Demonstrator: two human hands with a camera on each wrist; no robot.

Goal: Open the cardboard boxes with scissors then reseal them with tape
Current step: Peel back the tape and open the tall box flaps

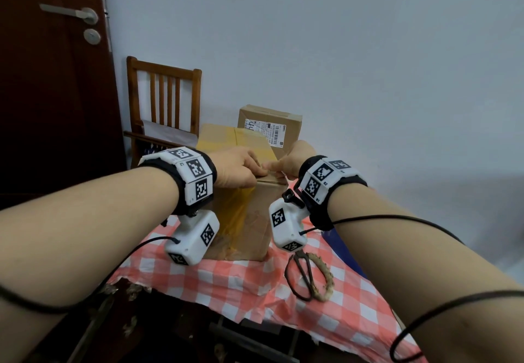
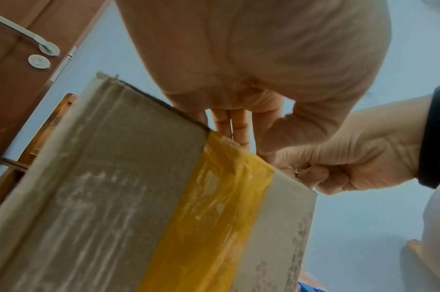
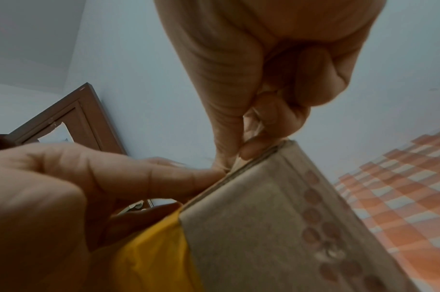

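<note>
From the head view, a large cardboard box [image 1: 249, 212] stands on a red-and-white checked tablecloth [image 1: 255, 280], with a band of yellow tape [image 1: 235, 209] running down its near face; both hands meet at its top near edge; the left hand [image 1: 238, 168] lies on the box top with fingers stretched flat, the right hand [image 1: 292, 158] curls at the edge beside it, fingertips touching the left's; scissors [image 1: 304, 273] lie on the cloth just right of the box, apart from both hands; a smaller labelled box [image 1: 269, 127] sits behind the large one, and a wooden chair [image 1: 164, 102] stands by a dark door [image 1: 51, 79].

In the left wrist view, the left hand's fingers [image 2: 239, 126] reach over the box edge, straight and close together; the right hand [image 2: 339, 164] is curled at the corner.

In the right wrist view, the right thumb and forefinger [image 3: 259, 146] pinch a thin strip at the box's top edge; what that strip is I cannot tell; the left fingertips press alongside.
</note>
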